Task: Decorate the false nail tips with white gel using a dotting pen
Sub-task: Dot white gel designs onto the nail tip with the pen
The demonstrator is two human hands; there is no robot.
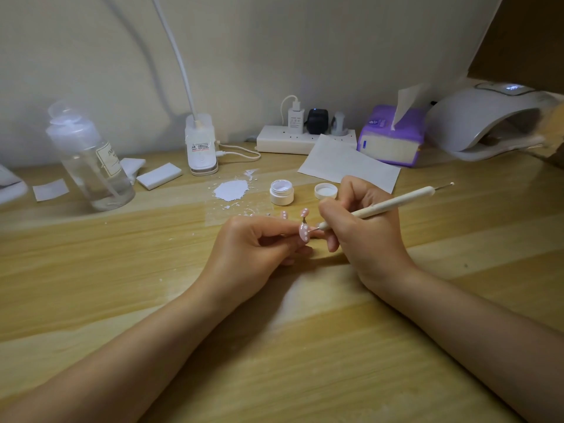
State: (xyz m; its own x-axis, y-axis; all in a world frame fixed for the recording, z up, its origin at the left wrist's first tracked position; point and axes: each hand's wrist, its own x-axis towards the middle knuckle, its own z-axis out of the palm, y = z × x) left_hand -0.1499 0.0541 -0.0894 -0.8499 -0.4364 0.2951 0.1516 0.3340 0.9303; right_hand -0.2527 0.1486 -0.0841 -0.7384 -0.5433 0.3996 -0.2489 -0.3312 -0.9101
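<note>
Both busy: left hand (253, 245) pinches the nail tip (304, 234), right hand (363, 227) grips the dotting pen (387, 206); a wobble could smear wet dots.

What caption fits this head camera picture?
Right hand dabs white dots with a dotting pen onto a pink nail tip held by the left hand.

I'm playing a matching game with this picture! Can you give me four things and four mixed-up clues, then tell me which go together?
Things:
1. dotting pen
2. gel jar
3. nail tip
4. tissue pack

Clues:
A. purple, at the back by the wall
B. pink with white dots, pinched in the left hand
C. open, its lid lying beside it
D. gripped in the right hand

Pairs: 1-D, 2-C, 3-B, 4-A
</note>
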